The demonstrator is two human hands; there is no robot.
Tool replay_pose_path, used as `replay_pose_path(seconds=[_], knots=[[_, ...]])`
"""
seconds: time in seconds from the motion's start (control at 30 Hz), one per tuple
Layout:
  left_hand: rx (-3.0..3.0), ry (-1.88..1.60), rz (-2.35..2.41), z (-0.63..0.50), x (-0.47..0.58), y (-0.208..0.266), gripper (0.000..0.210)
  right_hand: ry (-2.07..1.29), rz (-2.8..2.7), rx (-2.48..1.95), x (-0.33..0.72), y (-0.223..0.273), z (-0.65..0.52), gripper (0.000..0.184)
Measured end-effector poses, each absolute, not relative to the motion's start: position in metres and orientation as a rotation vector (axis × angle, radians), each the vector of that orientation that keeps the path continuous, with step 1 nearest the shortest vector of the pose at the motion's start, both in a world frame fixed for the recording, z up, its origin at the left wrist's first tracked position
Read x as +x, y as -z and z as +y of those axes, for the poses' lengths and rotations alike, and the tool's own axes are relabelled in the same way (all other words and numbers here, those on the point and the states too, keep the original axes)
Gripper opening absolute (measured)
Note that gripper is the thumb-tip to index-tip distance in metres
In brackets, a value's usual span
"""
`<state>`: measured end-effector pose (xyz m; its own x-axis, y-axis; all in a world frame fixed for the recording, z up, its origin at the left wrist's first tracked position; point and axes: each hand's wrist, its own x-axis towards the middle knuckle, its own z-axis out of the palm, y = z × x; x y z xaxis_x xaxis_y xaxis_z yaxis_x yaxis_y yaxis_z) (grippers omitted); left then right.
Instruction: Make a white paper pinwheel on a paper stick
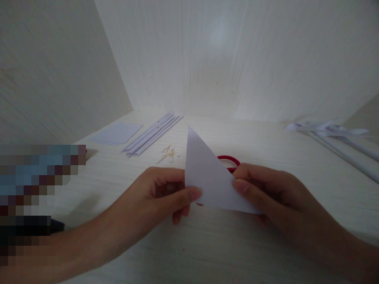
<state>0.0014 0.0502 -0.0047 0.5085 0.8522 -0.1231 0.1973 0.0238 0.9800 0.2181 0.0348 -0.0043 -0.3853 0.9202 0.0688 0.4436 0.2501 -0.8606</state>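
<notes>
A white sheet of paper [207,177], folded to a triangle, is held up above the table between both hands. My left hand [166,193] pinches its lower left edge, thumb in front and fingers behind. On the right slanted edge, my right hand [272,193] grips the paper with the thumb on the near face. Behind the paper shows a red loop [229,158], which looks like a scissors handle; the rest of it is hidden.
Rolled paper sticks [152,136] lie at the back left beside flat white sheets [118,132]. Nearer are several small thin wooden pieces [168,153]. Paper pinwheels [328,128] on sticks rest at the right. White panels [189,59] enclose the back and sides. A blurred-out object [38,177] is at left.
</notes>
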Motion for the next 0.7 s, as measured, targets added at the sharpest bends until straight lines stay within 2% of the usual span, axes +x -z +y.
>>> replay_pose_path(seconds=[0.4,0.57,0.7], knots=[[1.395,-0.664,0.871,0.046,0.001,0.005,0.013,-0.959,-2.074,-1.208,0.216,0.000,0.032,0.033],[1.250,-0.722,0.735,0.046,0.002,0.006,0.006,-0.776,-2.330,-1.084,0.218,0.004,0.025,0.025],[1.217,-0.740,0.740,0.047,0.002,0.007,0.005,-0.658,-2.378,-1.043,0.219,0.006,0.024,0.026]])
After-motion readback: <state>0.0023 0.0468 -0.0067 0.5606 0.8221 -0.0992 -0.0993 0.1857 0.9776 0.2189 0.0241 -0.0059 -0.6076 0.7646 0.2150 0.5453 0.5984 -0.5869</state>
